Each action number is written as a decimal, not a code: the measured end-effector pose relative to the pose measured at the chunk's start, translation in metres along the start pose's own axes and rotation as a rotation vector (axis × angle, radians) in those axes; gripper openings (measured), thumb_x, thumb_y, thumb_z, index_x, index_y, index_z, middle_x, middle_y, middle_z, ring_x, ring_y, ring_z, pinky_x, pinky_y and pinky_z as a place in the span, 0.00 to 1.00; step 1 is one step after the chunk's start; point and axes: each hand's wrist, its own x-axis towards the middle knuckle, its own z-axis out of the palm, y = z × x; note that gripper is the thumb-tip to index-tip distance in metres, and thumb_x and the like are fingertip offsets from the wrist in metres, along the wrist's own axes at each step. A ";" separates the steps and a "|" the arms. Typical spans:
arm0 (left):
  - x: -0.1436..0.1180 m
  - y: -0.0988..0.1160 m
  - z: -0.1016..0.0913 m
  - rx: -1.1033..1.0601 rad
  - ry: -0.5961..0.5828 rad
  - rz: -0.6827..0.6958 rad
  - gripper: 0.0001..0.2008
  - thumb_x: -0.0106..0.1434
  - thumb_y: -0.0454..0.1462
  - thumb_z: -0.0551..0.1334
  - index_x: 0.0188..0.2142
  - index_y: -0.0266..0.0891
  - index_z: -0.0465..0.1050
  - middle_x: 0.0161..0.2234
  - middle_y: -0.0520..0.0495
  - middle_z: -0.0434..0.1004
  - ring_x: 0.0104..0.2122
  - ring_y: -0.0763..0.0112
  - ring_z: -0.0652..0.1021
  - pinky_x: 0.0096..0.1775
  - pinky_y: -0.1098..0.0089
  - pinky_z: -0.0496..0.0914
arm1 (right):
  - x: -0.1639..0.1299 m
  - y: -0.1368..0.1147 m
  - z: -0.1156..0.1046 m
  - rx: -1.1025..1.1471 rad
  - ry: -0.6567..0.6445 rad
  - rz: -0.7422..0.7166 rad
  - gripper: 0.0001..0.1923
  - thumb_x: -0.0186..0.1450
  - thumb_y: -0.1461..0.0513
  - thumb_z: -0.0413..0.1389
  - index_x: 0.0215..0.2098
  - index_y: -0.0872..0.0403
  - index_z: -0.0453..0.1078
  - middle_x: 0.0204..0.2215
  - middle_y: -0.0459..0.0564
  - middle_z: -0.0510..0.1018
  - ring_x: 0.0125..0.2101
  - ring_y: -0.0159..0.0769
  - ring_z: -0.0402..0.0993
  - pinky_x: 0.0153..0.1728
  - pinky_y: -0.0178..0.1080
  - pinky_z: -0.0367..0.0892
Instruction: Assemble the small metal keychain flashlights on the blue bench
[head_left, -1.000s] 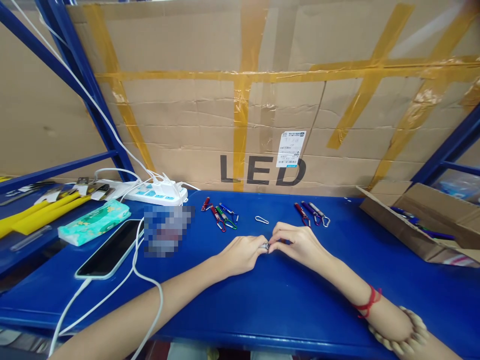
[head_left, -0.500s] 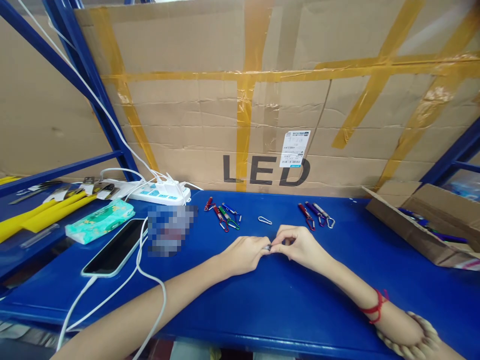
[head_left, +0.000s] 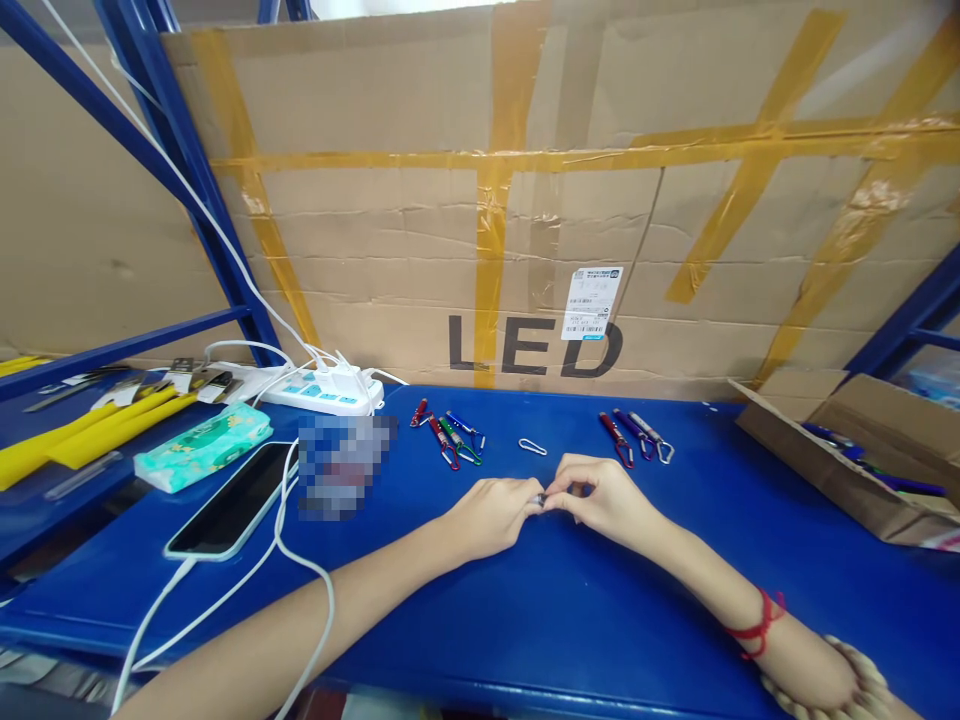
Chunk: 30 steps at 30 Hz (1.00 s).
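Two-handed grip (head_left: 541,498) on small metallic cylindrical keychain piece (head_left: 537,497)

Both forearms were bare, with no sleeves reaching into view. The left hand (head_left: 491,515) carried no ring, band or watch. The right hand (head_left: 604,500) was likewise unadorned, but its wrist wore a thin red knotted string bracelet (head_left: 759,615), its loose ends sticking out, and just behind it on the forearm sat a bracelet of large pale round beads (head_left: 855,680)
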 end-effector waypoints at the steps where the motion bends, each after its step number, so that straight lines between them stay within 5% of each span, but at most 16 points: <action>1: 0.000 0.000 0.000 0.000 0.000 0.003 0.04 0.66 0.33 0.50 0.35 0.37 0.61 0.32 0.49 0.71 0.33 0.69 0.74 0.32 0.73 0.63 | 0.000 0.000 0.000 0.000 -0.003 -0.006 0.12 0.58 0.55 0.58 0.24 0.56 0.73 0.24 0.49 0.71 0.21 0.28 0.67 0.23 0.31 0.62; 13: 0.001 0.000 -0.002 -0.020 0.013 -0.049 0.06 0.67 0.35 0.49 0.33 0.37 0.59 0.32 0.47 0.72 0.33 0.66 0.75 0.31 0.72 0.62 | 0.003 -0.014 0.001 0.107 0.000 0.151 0.19 0.56 0.52 0.58 0.19 0.59 0.70 0.21 0.49 0.69 0.15 0.25 0.64 0.16 0.31 0.59; 22: 0.000 0.001 -0.003 -0.085 0.027 -0.053 0.06 0.66 0.35 0.50 0.32 0.37 0.59 0.33 0.47 0.72 0.33 0.66 0.74 0.32 0.73 0.63 | 0.002 -0.014 0.001 0.252 -0.091 0.434 0.21 0.50 0.49 0.61 0.22 0.61 0.70 0.17 0.46 0.66 0.13 0.26 0.63 0.12 0.29 0.59; 30: 0.004 0.001 -0.003 -0.176 0.060 -0.116 0.06 0.67 0.36 0.49 0.36 0.38 0.61 0.36 0.47 0.72 0.35 0.67 0.74 0.34 0.72 0.63 | 0.008 -0.017 -0.001 0.245 -0.029 0.445 0.19 0.50 0.51 0.61 0.22 0.61 0.70 0.15 0.46 0.68 0.13 0.26 0.63 0.13 0.28 0.58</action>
